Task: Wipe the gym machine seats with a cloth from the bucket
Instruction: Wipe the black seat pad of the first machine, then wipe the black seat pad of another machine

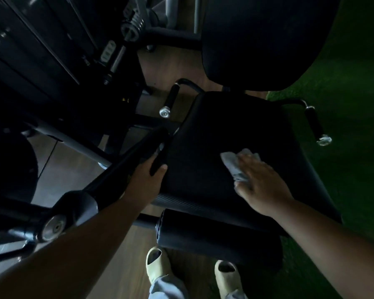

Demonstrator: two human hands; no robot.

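Seat (225,134) black, fine woven texture at front edge. Cloth (231,164) pale grey-white. Turf (350,87) green. Floor (160,67) brown wood grain. 2 shoes (156,263) cream-yellow.

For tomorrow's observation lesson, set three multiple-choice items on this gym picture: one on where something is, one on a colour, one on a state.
1. Where is the cloth?
A. on the seat pad, under the right hand
B. on the floor
C. over the backrest

2. What colour are the sandals?
A. red
B. black
C. pale yellow

3. What is the left hand doing?
A. hanging free
B. gripping the black bar beside the seat
C. holding a bucket

Answers:
1 A, the fingers press the pale cloth onto the pad.
2 C, both sandals look pale yellow on the wooden floor.
3 B, its fingers curl around the bar.
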